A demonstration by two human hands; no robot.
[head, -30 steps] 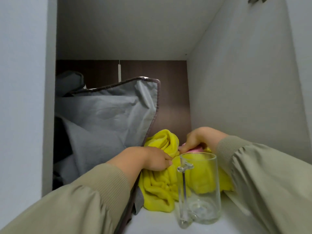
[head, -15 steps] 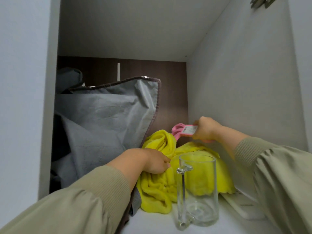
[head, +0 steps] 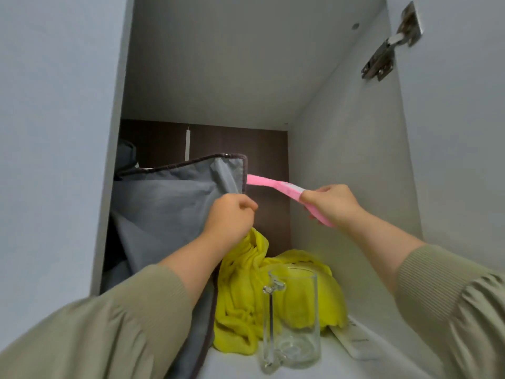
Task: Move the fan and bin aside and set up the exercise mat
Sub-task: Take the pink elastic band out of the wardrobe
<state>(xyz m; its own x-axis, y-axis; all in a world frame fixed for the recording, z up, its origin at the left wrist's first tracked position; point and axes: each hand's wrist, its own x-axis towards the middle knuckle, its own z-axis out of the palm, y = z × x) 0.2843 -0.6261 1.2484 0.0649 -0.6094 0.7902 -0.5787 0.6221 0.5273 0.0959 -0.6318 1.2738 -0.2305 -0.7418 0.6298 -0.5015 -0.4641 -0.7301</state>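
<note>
Enclosure: white cabinet compartment (head: 117, 132), open at the front.
Top panel (head: 232, 64): plain white.
Right wall (head: 341, 165): plain white.
Back panel (head: 267, 149): dark brown wood grain.
Shelf (head: 235, 363): white board.
Hinge (head: 382, 54): metal, upper right.
Light: was soft, even.

Glass mug (head: 292, 324) upright before crumpled yellow towel (head: 240, 283); metal hinge (head: 382, 53) above.

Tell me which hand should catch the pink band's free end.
Left. The left hand sits fisted, apparently empty, just below that end by the grey bag; the right hand grips the other end of the pink band.
</note>
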